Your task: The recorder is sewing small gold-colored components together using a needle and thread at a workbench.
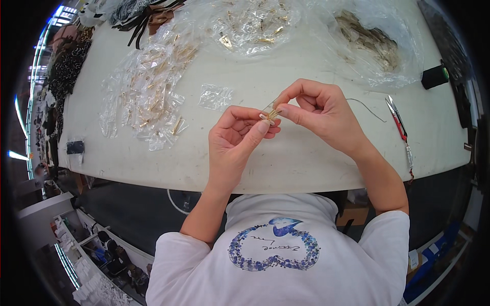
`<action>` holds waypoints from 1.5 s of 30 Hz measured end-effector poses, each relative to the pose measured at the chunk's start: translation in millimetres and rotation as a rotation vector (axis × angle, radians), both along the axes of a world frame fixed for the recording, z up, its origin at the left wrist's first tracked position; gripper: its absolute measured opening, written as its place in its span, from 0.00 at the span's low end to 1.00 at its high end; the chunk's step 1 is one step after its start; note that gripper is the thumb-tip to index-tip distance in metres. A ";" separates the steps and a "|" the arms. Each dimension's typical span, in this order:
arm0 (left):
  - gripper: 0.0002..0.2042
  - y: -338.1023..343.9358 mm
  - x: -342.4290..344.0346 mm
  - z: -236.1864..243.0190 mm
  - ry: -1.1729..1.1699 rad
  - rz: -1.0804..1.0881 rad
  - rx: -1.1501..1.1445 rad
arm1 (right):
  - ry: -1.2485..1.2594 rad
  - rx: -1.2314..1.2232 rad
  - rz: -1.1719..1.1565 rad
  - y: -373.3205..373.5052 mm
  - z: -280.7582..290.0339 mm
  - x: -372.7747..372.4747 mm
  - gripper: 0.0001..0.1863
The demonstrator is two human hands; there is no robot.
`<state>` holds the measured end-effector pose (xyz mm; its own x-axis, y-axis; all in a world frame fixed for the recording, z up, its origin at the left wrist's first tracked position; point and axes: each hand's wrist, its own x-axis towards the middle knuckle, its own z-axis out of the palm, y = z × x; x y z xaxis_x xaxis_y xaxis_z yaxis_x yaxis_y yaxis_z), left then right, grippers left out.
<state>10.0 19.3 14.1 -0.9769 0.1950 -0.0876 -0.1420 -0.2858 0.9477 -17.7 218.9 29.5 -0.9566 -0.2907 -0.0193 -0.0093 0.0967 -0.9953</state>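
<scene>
Over the middle of the pale table, my left hand [230, 138] pinches a small bundle of thin gold-coloured pieces [272, 116] with whitish ends between thumb and fingers. The thumb and forefinger of my right hand [329, 113] close on the same bundle from the other side. What kind of pieces they are is too small to make out. Just beyond my left hand lies a small, flat clear plastic bag [215, 96]. To its left spreads a heap of little clear bags [145, 99] with gold-coloured pieces inside.
More bagged gold pieces [250, 30] lie at the back, beside a large clear bag [375, 43] with brownish contents. On the right are scissors [396, 118] with red handles, a black thread spool [435, 77] and a thin dark cord [368, 106]. Dark straps [140, 23] lie back left.
</scene>
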 end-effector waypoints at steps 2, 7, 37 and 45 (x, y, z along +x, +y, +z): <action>0.06 0.8 0.4 0.4 0.009 0.003 0.000 | 0.010 0.009 -0.002 -0.6 0.8 0.8 0.06; 0.06 1.7 0.5 1.8 -0.002 0.011 0.017 | 0.017 0.005 -0.020 -0.9 1.9 1.3 0.06; 0.04 -19.4 -10.4 2.6 -0.274 -0.010 0.252 | 0.116 -0.077 -0.106 -18.2 -7.0 10.3 0.10; 0.04 -21.3 -11.1 3.6 -0.284 -0.071 0.270 | 0.150 -0.101 -0.106 -14.8 -4.9 7.3 0.08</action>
